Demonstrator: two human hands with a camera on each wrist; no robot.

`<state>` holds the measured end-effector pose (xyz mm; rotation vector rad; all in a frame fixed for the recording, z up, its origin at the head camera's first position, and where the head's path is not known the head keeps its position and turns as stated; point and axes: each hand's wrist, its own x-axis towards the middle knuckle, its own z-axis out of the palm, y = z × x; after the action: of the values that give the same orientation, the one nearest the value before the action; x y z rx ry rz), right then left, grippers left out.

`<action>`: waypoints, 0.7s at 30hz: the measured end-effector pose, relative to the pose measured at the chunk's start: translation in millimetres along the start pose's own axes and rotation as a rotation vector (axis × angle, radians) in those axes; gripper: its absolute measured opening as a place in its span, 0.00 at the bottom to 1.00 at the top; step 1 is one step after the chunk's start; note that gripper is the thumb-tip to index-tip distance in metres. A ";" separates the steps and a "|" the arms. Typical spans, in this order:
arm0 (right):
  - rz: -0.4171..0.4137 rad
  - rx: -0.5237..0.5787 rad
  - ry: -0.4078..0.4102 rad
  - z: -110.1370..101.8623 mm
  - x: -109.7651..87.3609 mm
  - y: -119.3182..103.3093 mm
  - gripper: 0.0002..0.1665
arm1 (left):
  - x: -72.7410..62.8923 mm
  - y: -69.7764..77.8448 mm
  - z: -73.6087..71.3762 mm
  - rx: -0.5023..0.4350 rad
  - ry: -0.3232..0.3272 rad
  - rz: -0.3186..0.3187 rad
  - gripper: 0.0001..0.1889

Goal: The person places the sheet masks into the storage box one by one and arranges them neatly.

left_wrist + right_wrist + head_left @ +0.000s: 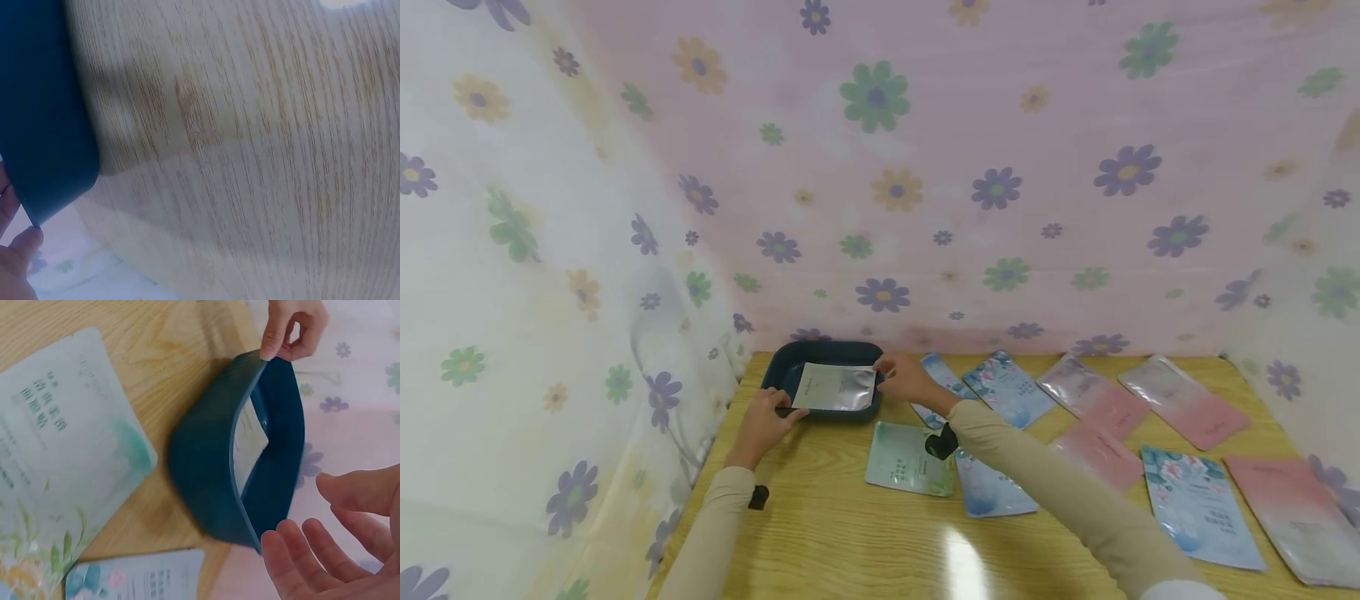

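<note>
A dark blue plastic bin (782,367) stands at the table's back left. My left hand (765,427) pinches its rim at the front left corner, thumb and fingers on either side of the wall. Inside the bin lies a white and silver foil sachet (835,387), of which only a pale corner shows in the right wrist view. At the bin's right end is my right hand (910,382). The right wrist view shows its fingers (290,556) loosely extended and the thumb apart, with fingertips right at the rim and nothing held.
A green sachet (910,458) lies in front of the bin. To the right are several blue floral sachets (1202,504) and several pink and silver ones (1183,400), spread over the wooden table (827,517). Flowered cloth (880,200) hangs behind and at both sides.
</note>
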<state>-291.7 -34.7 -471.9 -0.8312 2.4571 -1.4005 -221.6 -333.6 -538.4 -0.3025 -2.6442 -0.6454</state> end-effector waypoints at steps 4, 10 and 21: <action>-0.007 0.010 -0.010 -11.7 -7.4 1.6 0.17 | -2.5 0.0 -1.8 0.002 0.002 0.000 0.16; -0.029 -0.036 -0.028 -26.0 -19.1 6.4 0.17 | -4.4 0.4 -3.5 0.000 -0.004 -0.011 0.17; 0.087 0.017 -0.038 -48.1 -52.8 15.2 0.17 | -2.6 0.9 -0.7 0.009 0.006 0.017 0.17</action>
<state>-274.4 35.8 -464.5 -0.7320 2.4189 -1.3604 -218.7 -333.5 -538.6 -0.3201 -2.6353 -0.6272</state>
